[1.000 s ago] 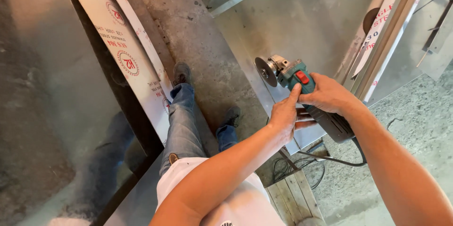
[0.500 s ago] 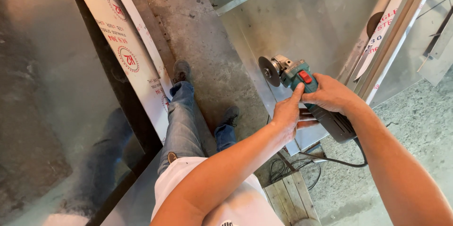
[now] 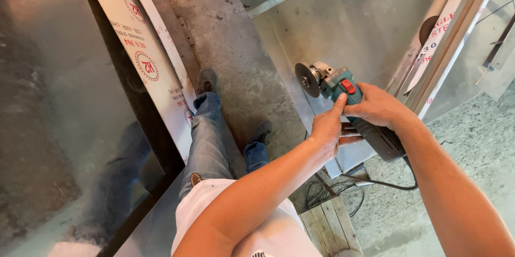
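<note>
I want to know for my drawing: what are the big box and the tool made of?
The box looks like bare sheet metal, probably steel: grey, smooth, dully shiny, with folded edges. The grinder, held by the right hand with the left hand on it, seems to have a matte green and black plastic body, a metal head and a dark round disc.

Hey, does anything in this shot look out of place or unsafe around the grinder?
Two things stand out. Both hands, left hand and right hand, are bare on the angle grinder, and no guard shows over its disc. The power cord trails loose into a tangle on the floor by the wooden pallet.
</note>
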